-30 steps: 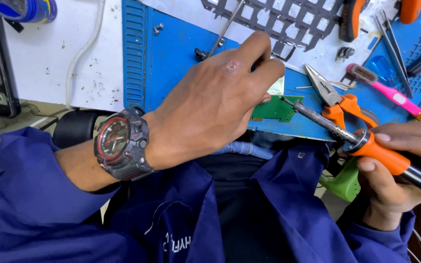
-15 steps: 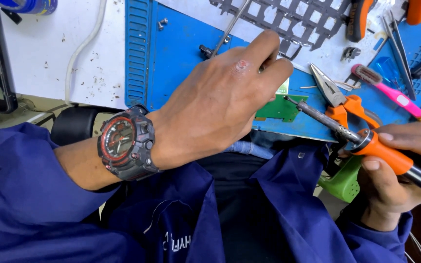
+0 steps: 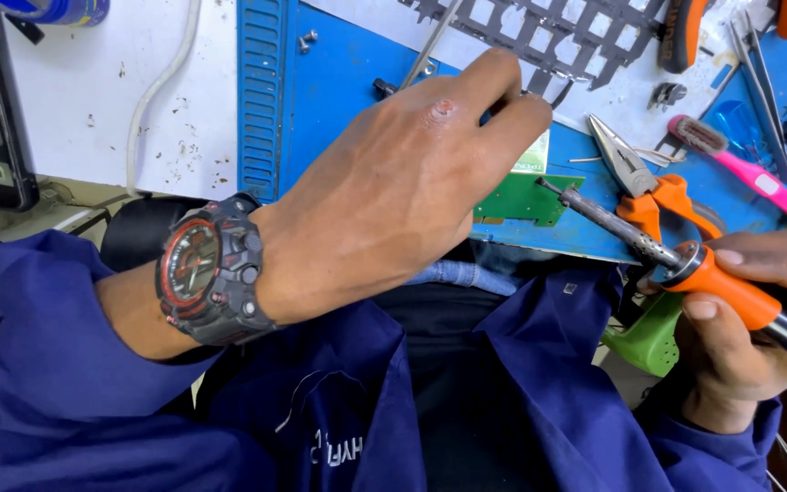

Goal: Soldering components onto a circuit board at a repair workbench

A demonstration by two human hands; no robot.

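Green circuit board [image 3: 526,196] sits on the blue worktop [image 3: 339,100] under the left hand [image 3: 393,191] pinning it — right hand [image 3: 749,328] grips the soldering iron [image 3: 676,260], tip angled left toward it.

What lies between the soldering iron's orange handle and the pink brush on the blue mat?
In the head view, orange-handled pliers lie between the soldering iron, held by the right hand, and the pink brush.
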